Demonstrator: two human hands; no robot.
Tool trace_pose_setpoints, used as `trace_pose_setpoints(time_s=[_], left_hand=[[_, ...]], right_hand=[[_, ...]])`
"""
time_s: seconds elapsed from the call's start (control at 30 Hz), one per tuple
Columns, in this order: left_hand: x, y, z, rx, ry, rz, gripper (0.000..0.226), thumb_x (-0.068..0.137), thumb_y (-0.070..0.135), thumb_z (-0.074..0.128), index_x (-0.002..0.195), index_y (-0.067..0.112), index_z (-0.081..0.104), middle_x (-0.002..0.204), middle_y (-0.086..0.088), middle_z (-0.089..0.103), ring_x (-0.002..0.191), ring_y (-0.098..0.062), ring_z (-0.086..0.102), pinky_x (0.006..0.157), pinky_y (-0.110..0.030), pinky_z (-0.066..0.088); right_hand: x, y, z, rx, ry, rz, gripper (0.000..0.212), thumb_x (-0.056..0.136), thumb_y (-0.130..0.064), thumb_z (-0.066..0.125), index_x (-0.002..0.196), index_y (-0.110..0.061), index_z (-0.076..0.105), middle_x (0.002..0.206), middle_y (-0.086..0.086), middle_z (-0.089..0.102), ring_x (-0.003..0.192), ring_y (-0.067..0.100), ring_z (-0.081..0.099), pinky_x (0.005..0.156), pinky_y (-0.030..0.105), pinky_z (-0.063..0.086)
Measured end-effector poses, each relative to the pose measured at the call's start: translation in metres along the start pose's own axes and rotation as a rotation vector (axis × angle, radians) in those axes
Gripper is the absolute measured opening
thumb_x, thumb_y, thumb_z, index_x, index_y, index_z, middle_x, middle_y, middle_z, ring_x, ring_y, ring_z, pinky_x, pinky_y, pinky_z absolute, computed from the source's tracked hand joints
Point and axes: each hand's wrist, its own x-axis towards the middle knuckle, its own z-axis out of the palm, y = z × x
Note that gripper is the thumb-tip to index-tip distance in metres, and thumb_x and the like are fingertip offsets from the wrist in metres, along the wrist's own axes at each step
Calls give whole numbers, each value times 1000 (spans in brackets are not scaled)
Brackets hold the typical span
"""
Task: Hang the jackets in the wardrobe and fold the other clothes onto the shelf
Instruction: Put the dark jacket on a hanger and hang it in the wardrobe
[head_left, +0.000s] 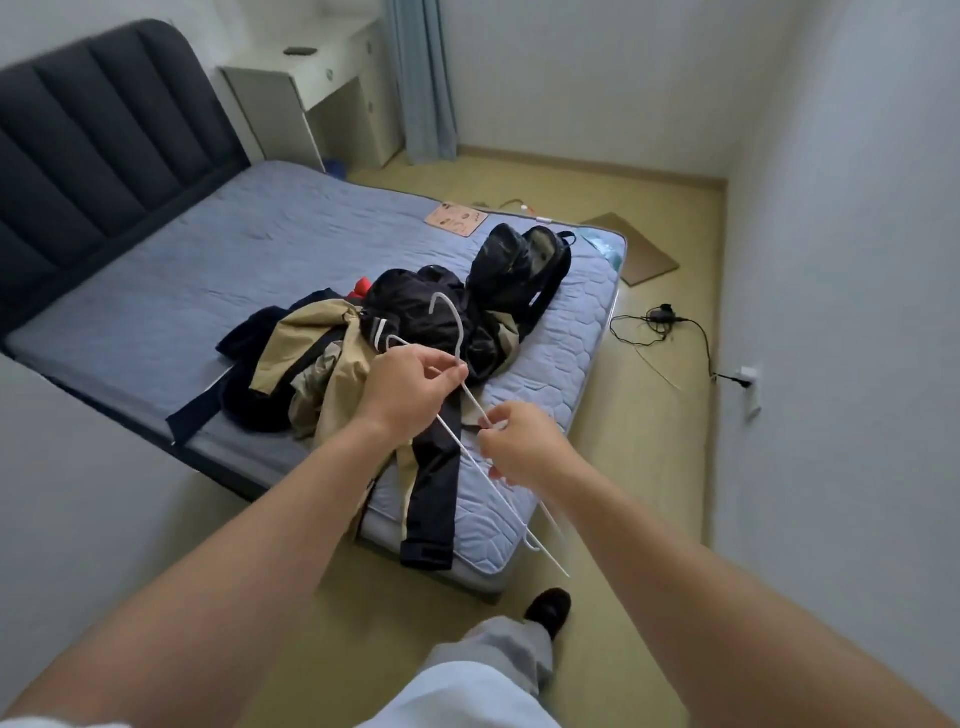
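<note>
Item: blue-grey quilted mattress (182, 270), carrying the whole lot near its foot end.

Item: heap of unsorted clothes, all soft and limp. It comprises a navy garment (244, 338) at the left, a tan jacket with dark trim (296, 338) in the middle, and a black padded jacket (415, 306) behind. A dark cuffed sleeve (431, 493) is hanging over the mattress edge. We are judging the jackets as light but floppy and best taken at collar or shoulders; the shell fabric looks slippery.

Item: left hand (410, 389), hovering over the heap and pinching the neck of the thin white hangers (460, 332) between thumb and fingertips.

Item: the hangers themselves. Two hooks are showing, so we are counting two. They look light, stiff and springy, and likely to tangle.

Item: right hand (524, 447), pinching a lower hanger arm, seemingly teasing the pair apart.

Item: black backpack (519, 265), lying on the mattress beyond the heap and gaping open; we cannot tell its contents.

Wardrobe and shelf: not in view.
</note>
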Motion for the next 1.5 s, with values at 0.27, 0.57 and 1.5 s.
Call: trace_pose_setpoints(time_s=[0.27,0.57,1.5], left_hand=[[121,43,89,-84,-7,160,10,87,25,79,93,18,81,82,12,75,73,7,66,69,-12,50],[246,107,153,-159,-106,171,7,83,17,82,86,13,78,79,6,76,71,-5,70,73,-15,52],[361,-106,258,-171,-13,-879,21,86,15,70,81,35,68,79,10,71,85,-16,70,88,-36,56]], right_hand=[[118,12,-110,-38,46,-57,30,98,-19,53,126,-18,62,112,9,72,98,28,70,86,41,56],[234,13,-234,2,54,-29,15,99,-27,58,111,-19,62,85,4,73,65,16,70,68,37,62],[544,-5,-205,-319,-301,210,37,91,-50,61,89,-13,63,84,4,75,65,21,73,60,31,57]])
